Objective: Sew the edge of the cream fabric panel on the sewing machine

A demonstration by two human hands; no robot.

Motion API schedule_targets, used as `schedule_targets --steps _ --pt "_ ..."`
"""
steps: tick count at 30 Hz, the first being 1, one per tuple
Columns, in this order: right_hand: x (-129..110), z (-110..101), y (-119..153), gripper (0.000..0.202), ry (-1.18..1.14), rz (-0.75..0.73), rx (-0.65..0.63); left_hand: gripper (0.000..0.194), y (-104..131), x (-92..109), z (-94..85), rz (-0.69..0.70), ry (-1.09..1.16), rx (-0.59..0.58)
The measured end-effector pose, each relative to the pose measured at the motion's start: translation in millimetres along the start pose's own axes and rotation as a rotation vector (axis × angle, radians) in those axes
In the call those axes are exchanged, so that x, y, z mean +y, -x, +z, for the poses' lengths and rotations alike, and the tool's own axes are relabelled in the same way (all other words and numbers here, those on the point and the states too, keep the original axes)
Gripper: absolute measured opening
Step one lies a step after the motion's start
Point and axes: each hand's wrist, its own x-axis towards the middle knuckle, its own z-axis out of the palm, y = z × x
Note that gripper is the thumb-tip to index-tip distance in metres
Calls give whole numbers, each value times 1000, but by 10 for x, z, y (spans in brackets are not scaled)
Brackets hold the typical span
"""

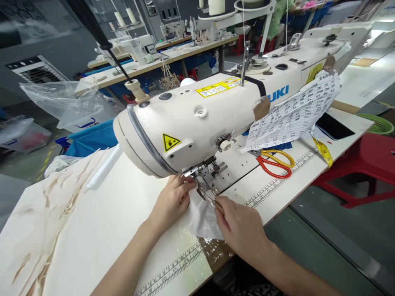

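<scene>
A white sewing machine (188, 119) stands across the worktable, its needle and presser foot area (206, 174) low at the middle. My left hand (174, 197) is closed, fingertips up against the metal parts beside the needle; what they pinch, if anything, is hidden. In my right hand (240, 226) is a slim metal tool (218, 205) with a brownish handle, its tip pointing toward the presser foot. Whether it is tweezers or snips I cannot tell. Sheer white fabric (200, 216) lies under the needle area, between both hands.
Orange-and-red-handled scissors (276, 162) lie right of the needle, near a yellow tape measure (322, 151) and a phone (335, 125). A handwritten sheet (293, 113) leans on the machine. Cream fabric (58, 205) spreads at left. A red stool (367, 164) stands at right.
</scene>
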Motion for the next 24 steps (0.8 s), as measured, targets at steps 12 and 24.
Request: schedule_targets --steps 12,24 --pt "64 -226 613 29 -227 -97 -154 38 119 476 127 -141 -201 -57" --pt "27 -244 520 35 -83 -117 -126 45 214 445 100 -120 -110 -80"
